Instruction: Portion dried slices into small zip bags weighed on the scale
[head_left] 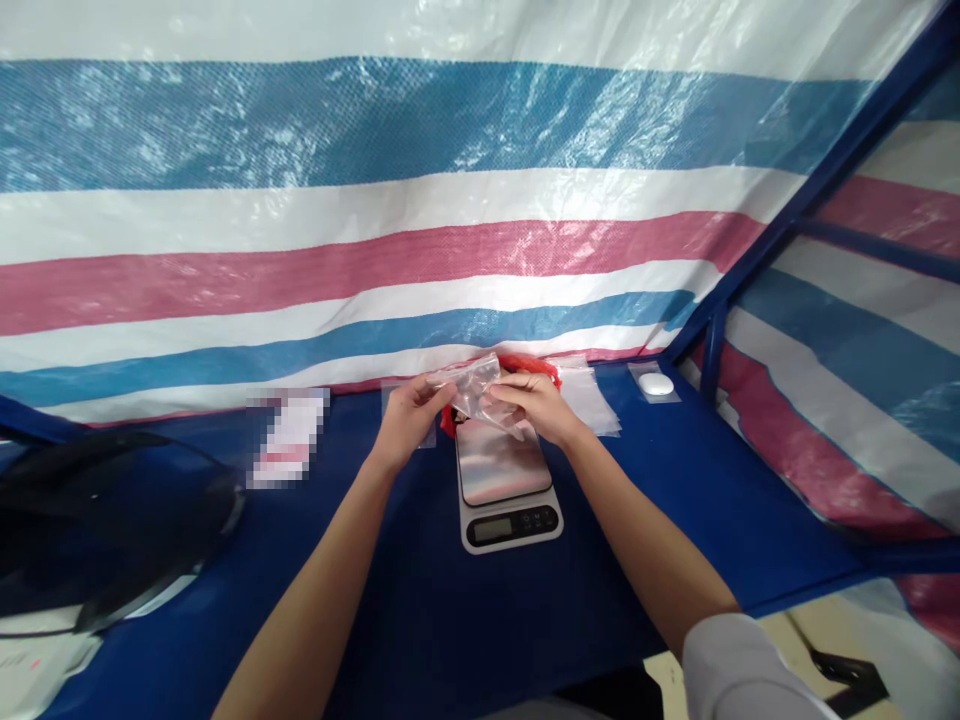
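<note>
Nearest, a kitchen scale (507, 485) is sitting on the blue table (420, 610), its display and buttons turned towards the person, presumably so they can be read without leaning. Just above the far part of its platform, the left hand (411, 415) and right hand (538, 405) are holding a clear plastic bag (474, 385) between them. Thumb and fingers are closing on the film at either side — probably because such limp plastic needs two pinches to stay spread. Whether anything is lying inside, I cannot tell. Behind the right hand, something red (531, 363) is partly showing; beside it, more clear bags (591, 400) are lying flat, seemingly within easy reach. Farther right, a white rounded object (656, 384) is resting on clear film — perhaps kept apart from the pile. Beyond, a striped sheet (337, 230) is screening the back.
</note>
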